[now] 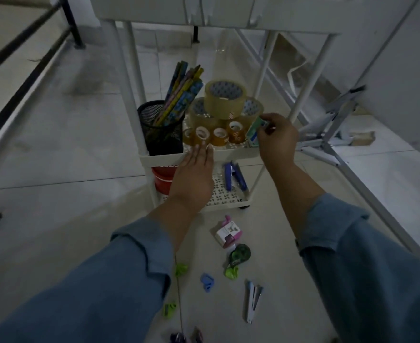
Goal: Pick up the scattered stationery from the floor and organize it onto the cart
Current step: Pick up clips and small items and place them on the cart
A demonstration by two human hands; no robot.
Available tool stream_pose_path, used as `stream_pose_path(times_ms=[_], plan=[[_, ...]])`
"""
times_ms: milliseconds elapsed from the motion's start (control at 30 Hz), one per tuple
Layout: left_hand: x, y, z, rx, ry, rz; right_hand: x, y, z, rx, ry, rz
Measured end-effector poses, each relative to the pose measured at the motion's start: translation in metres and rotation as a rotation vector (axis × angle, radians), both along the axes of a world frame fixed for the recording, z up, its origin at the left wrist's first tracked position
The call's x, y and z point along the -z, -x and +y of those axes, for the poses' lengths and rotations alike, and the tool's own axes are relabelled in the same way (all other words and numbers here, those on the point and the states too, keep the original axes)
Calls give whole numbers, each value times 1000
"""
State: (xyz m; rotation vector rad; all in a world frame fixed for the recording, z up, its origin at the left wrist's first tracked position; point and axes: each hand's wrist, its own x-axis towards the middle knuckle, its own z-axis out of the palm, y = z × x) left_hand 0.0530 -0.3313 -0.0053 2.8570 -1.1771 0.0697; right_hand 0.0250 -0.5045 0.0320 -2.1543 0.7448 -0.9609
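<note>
While right grip (275, 136) pinches green box (254, 133) | left grip (194, 175) flat | mesh cup (163, 137): pencils (182, 95)

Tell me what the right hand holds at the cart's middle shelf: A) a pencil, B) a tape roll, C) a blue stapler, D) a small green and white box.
D: the right hand pinches a small green and white box at the right end of the middle shelf.
</note>
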Motion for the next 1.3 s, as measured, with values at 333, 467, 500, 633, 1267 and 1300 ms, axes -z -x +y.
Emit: stream_pose_path(times_ms=[333, 467, 500, 633, 1267, 1300], plan=[[-5, 4, 0, 4, -44, -17, 5, -10, 18, 1, -118, 45], [-5, 4, 0, 4, -43, -19, 3, -14, 20, -73, -93, 105], [-4, 4, -1, 2, -41, -19, 3, -15, 21, -86, -65, 125], [-5, 4, 0, 6, -50, -21, 9, -23, 18, -91, 38, 243], [-2, 3, 0, 4, -37, -25, 2, -29, 17, 122, 361, 595], [-2, 3, 0, 1, -37, -22, 0, -28, 17, 103, 448, 636]])
